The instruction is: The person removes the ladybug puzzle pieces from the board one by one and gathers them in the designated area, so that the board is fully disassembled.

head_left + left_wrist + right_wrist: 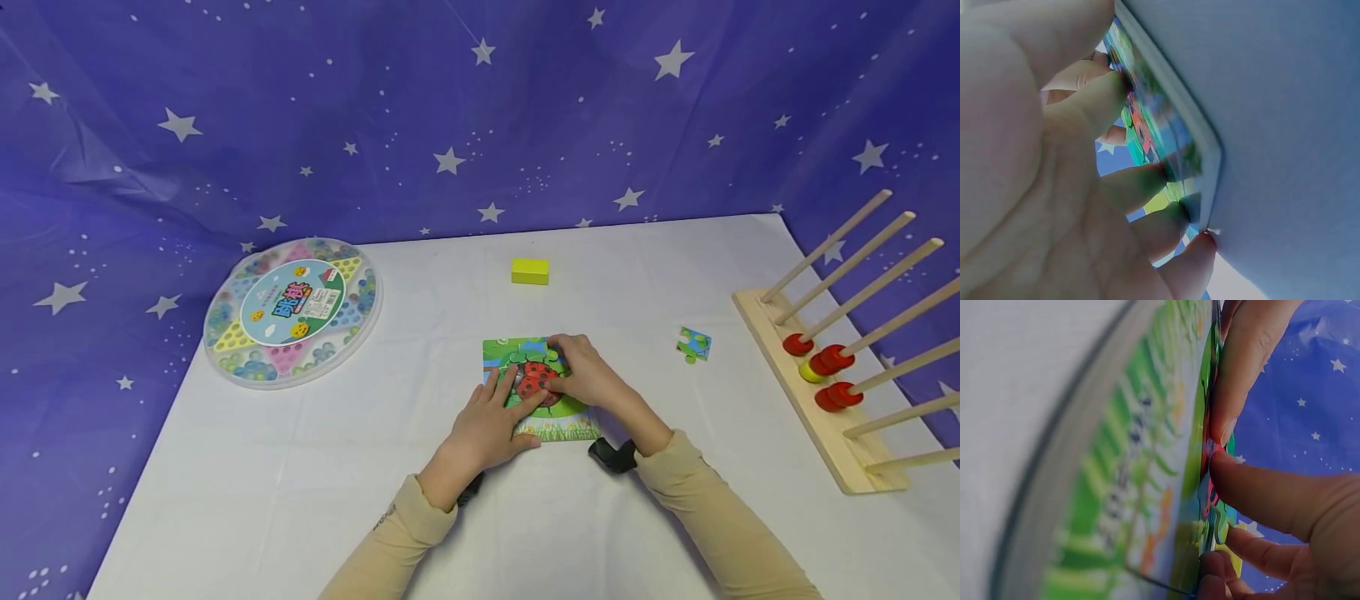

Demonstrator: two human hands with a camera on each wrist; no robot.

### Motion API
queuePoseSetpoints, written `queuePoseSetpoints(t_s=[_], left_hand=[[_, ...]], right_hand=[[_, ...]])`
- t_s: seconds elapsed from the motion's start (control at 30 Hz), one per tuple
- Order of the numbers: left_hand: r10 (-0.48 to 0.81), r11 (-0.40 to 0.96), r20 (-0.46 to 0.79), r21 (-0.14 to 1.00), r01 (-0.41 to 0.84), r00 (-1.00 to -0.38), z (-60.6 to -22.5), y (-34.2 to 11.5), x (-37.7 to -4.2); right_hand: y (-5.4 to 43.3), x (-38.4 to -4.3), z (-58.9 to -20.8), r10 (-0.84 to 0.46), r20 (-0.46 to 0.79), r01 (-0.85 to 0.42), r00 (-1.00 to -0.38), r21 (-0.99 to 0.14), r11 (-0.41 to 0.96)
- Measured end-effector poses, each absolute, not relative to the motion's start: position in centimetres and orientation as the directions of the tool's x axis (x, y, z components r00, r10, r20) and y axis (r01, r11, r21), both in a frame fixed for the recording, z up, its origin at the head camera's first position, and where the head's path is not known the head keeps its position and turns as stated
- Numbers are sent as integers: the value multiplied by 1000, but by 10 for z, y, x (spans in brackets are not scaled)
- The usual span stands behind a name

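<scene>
A ladybug jigsaw puzzle (555,423) lies on the white table, with a red spotted ladybug on green and a grassy lower edge. Across its left part the left hand (483,425) rests with spread fingers, fingertips touching the picture. At the upper right, the right hand (592,375) holds a puzzle piece (1221,519) between thumb and fingers. This green piece stands slightly raised from the board in both wrist views; the hand hides part of it. Another loose puzzle piece (694,344), blue and green, lies to the right of the board.
A yellow block (530,272) stands behind the puzzle. On the left lies a round Chinese checkers box (293,312) with marbles. A wooden peg rack (817,400) with red and yellow beads stands at the right. A starry purple cloth (450,108) hangs behind.
</scene>
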State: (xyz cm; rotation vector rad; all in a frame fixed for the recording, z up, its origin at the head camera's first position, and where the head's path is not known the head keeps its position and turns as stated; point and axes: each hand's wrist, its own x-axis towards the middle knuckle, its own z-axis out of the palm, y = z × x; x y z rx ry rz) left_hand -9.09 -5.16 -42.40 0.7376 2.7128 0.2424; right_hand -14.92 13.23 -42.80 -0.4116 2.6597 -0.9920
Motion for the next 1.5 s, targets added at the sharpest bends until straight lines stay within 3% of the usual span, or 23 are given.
queuePoseSetpoints(t_s=[0.3, 0.6, 1.13, 1.5], left_hand=[[517, 849, -251, 275, 451, -819, -422, -52, -91], [520, 848, -247, 270, 457, -818, -424, -52, -90], [521, 847, -246, 267, 459, -817, -424, -52, -90], [523, 844, -241, 277, 458, -818, -425, -53, -90]], right_hand=[[141, -161, -427, -463, -84, -299, -883, -659, 690], [144, -170, -428, -529, -108, -353, -842, -632, 690], [154, -173, -431, -504, -116, -268, -856, -735, 623], [214, -175, -422, -392, -74, -185, -917, -791, 583]])
